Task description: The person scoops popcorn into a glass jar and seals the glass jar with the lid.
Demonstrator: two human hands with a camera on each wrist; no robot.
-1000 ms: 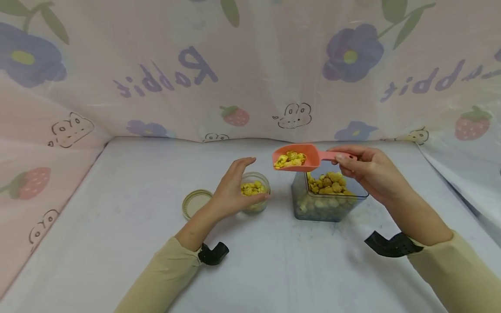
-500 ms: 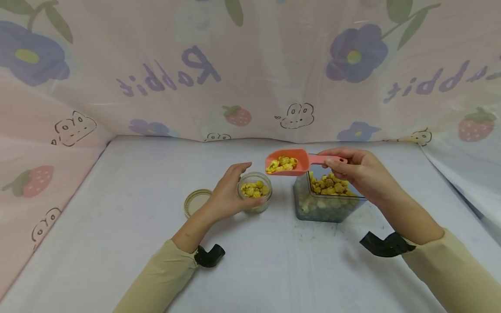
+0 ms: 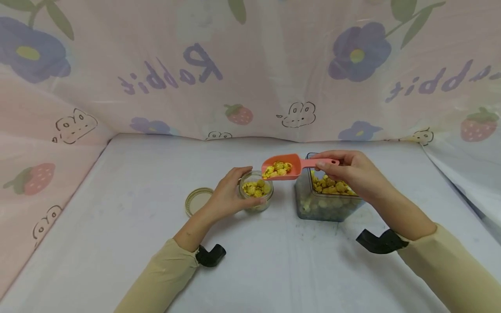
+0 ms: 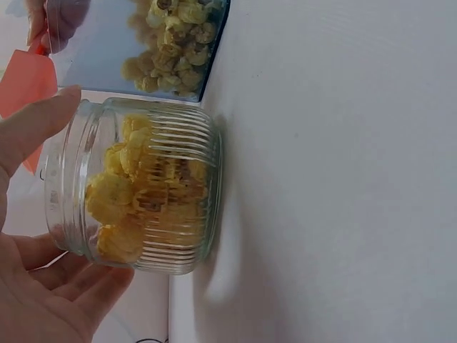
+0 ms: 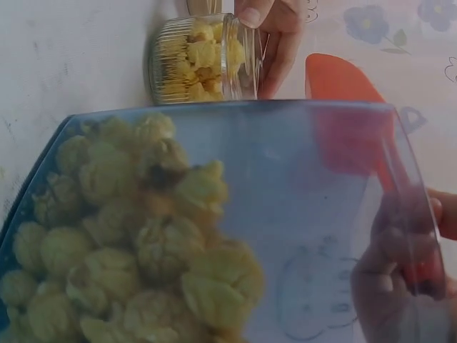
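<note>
My left hand point(image 3: 228, 195) curled round the glass jar point(image 3: 256, 191) on the desk point(image 3: 117, 208), my right hand point(image 3: 348, 171) pinching the loaded pink scoop point(image 3: 283, 167) just above its rim, clear tub point(image 3: 326, 198) beside

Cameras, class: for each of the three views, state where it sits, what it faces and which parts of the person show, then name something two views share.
Head: worn on the head, looking forward and down at the table; both forearms show, with the left hand and right hand.
Left wrist: at the left hand, facing the glass jar side-on; fingers and palm show.
Right wrist: at the right hand, looking through the clear tub of popcorn; fingers on the pink scoop show.
Shared: the jar appears in both wrist views.
</note>
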